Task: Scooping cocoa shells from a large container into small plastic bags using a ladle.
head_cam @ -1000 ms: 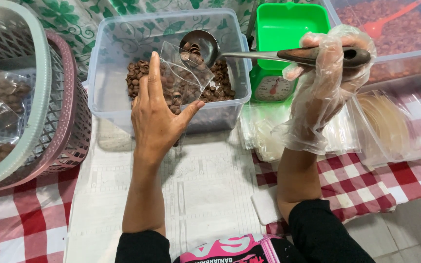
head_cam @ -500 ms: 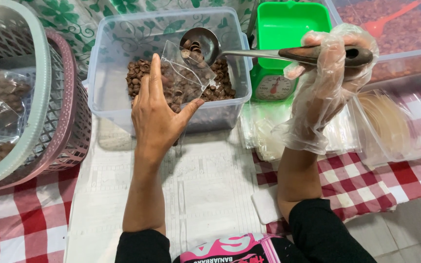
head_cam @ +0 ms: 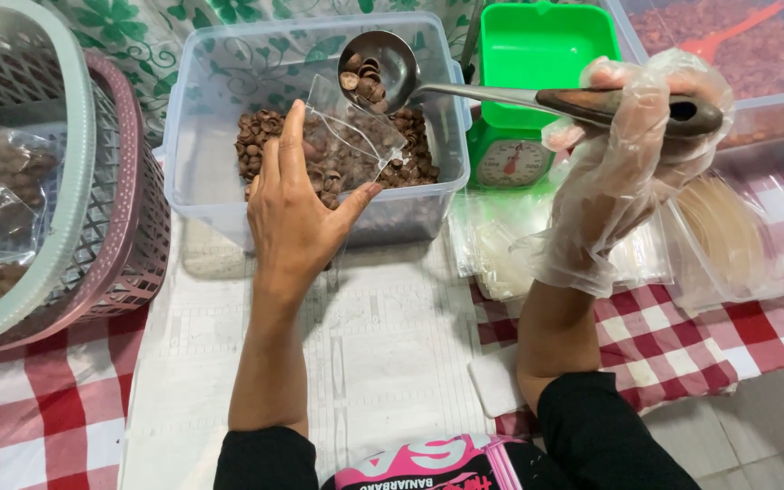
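Observation:
My left hand holds a small clear plastic bag open over a clear plastic tub of small brown ring-shaped snacks. My right hand, in a loose clear plastic glove, grips the dark handle of a metal ladle. The ladle bowl holds several brown snacks and hovers just above the bag's mouth, tilted toward it. Some snacks are visible inside the bag.
A green kitchen scale with tray stands right of the tub. A pile of clear bags lies by my right wrist. Stacked plastic baskets with filled bags sit at left. Another tub of reddish snacks with a red scoop is at back right.
The ladle has tipped slightly toward the bag, with snacks now at its lip. Both hands stay in nearly the same place.

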